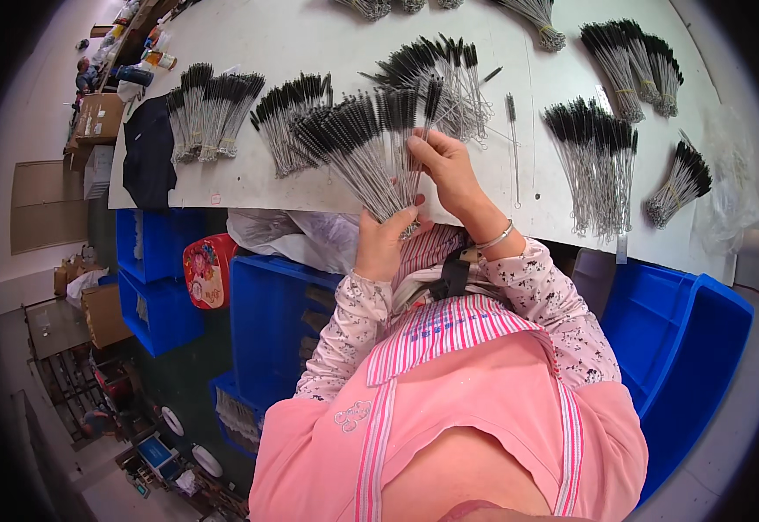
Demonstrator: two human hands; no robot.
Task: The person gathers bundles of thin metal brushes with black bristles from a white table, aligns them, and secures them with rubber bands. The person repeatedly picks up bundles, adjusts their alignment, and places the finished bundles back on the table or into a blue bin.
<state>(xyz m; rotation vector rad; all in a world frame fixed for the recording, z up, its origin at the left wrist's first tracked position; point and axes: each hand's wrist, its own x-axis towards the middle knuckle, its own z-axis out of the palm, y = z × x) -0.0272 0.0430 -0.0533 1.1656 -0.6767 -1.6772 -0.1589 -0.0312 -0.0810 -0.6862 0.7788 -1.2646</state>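
At the near edge of the white worktop [310, 39], both hands work a fan of thin wire brushes [366, 143] with black bristle tips.

Left hand [382, 244]: grip closed around the wire stems of the fan at their lower ends, thumb across the front. The stems spread up and to the left from this grip; the bristle tips stand over the worktop.

Right hand [449, 170]: fingers pinched on the upper stems of the fan, just below the bristle tips on its right side. Grip nearly closed; cannot tell how many brushes it has hold of. A silver bangle [494, 237] sits on this wrist.

The fan is held off the worktop, in front of the person's chest, between the 2 hands.

On the worktop:
- bundles [214, 109] of the same brushes lie to the left, beside a dark cloth [149, 152] at the left edge;
- a loose pile [445, 74] lies just behind the fan;
- 1 single brush [513, 143] lies alone to the right of the right hand;
- more bundles lie further right [601, 157], and along the far edge [632, 61];
- clear plastic bags [732, 187] sit at the right end.

Below the worktop: blue bins on the left [266, 322] and the right [684, 339], a red tin [208, 270] and a clear bag [297, 235] tucked under the edge. Cardboard boxes [97, 117] stand far left.

The person wears a pink apron [475, 409] over floral sleeves [340, 335].
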